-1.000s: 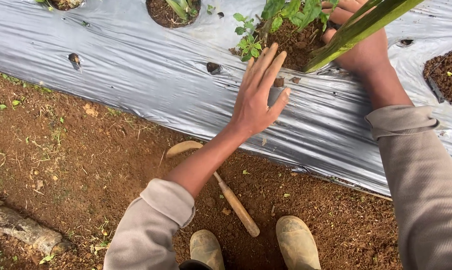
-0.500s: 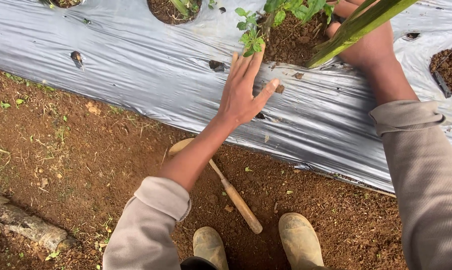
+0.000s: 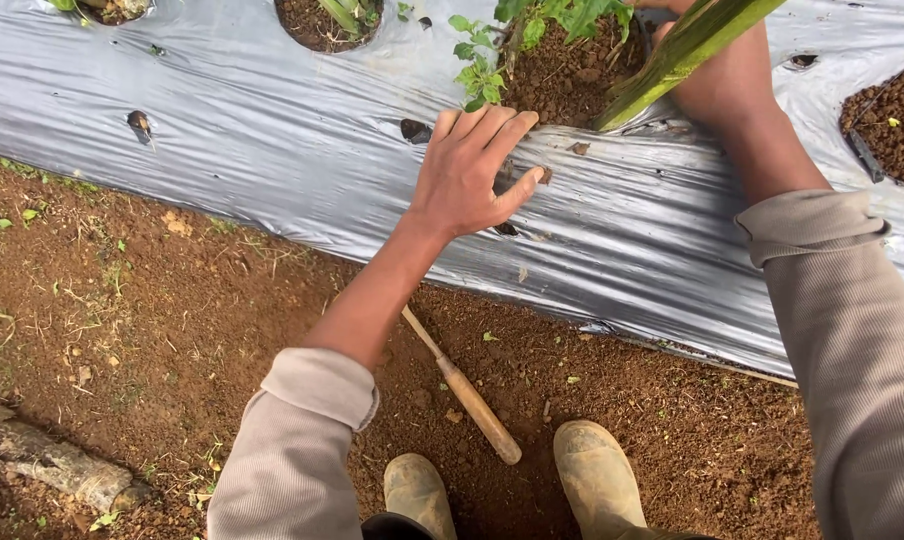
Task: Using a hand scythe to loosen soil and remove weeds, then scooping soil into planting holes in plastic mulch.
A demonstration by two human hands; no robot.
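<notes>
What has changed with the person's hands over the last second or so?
The left hand, raised with spread fingers a second ago, has come down and forward; it now lies on the silver plastic sheet, fingertips at the rim of the planting hole. It holds nothing. The right hand stays at the thick green stalk, and the wooden-handled tool lies as before by the boots.

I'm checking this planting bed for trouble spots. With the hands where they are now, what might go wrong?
The left hand presses on the thin silver plastic mulch sheet at the planting hole's edge; the sheet already shows small holes and might tear further. The right hand grips the thick green stalk beside the small leafy green plant, which might get crushed. The wooden-handled tool lying by the muddy boots might trip the person.
</notes>
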